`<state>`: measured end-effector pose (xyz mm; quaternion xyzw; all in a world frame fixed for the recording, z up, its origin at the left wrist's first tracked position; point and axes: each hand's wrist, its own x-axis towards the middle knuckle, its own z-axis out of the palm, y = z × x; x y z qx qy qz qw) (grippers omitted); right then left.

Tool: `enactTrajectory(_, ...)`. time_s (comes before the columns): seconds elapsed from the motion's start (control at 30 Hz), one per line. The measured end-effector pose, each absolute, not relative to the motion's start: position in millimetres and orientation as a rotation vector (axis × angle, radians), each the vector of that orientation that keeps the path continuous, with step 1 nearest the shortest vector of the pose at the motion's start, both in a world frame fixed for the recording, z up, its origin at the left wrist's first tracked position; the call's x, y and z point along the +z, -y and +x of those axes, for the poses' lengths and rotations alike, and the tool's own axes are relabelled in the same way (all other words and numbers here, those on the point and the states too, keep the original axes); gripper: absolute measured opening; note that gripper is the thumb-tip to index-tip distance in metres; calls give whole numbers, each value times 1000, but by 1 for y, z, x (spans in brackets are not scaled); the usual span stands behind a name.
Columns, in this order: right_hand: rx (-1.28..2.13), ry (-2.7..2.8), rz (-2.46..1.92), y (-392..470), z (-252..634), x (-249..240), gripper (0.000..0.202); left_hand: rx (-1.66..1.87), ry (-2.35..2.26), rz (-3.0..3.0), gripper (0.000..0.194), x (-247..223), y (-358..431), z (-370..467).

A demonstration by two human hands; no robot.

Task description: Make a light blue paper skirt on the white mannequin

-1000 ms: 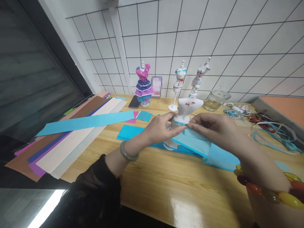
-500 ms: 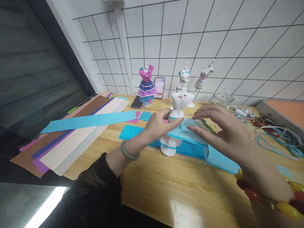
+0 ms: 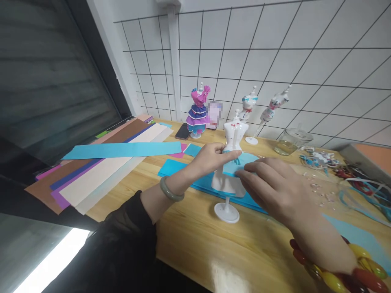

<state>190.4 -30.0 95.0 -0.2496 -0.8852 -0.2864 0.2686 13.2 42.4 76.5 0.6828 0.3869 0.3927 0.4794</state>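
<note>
A small white mannequin [image 3: 236,133] on a round base stands upright on the wooden table in front of me. Light blue paper [image 3: 249,158] wraps its waist and flares outward above a white skirt [image 3: 224,183] with a blue hem. My left hand [image 3: 210,160] is closed around the waist from the left, its thumb pressed on the top of the blue paper. On the other side, my right hand [image 3: 273,187] pinches the front edge of that paper between bent fingers and thumb.
Dark blue sheets [image 3: 171,167] lie behind the mannequin. Long coloured paper strips [image 3: 113,162] spread over the left. At the back are a dressed mannequin [image 3: 198,112], a phone [image 3: 183,131], two bare-stemmed mannequins [image 3: 249,106] and a glass jar [image 3: 288,142]. Ribbons [image 3: 357,191] lie right.
My right hand has gone from spread fingers beside the paper to pinching its front edge. More of the mannequin's skirt and stem shows, and the view has shifted a little.
</note>
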Motion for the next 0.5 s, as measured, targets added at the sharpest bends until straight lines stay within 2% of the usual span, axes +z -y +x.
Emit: enactTrajectory(0.5, -705, 2388, -507, 36, 181, 97, 17, 1084, -886, 1575, 48, 83, -50, 2)
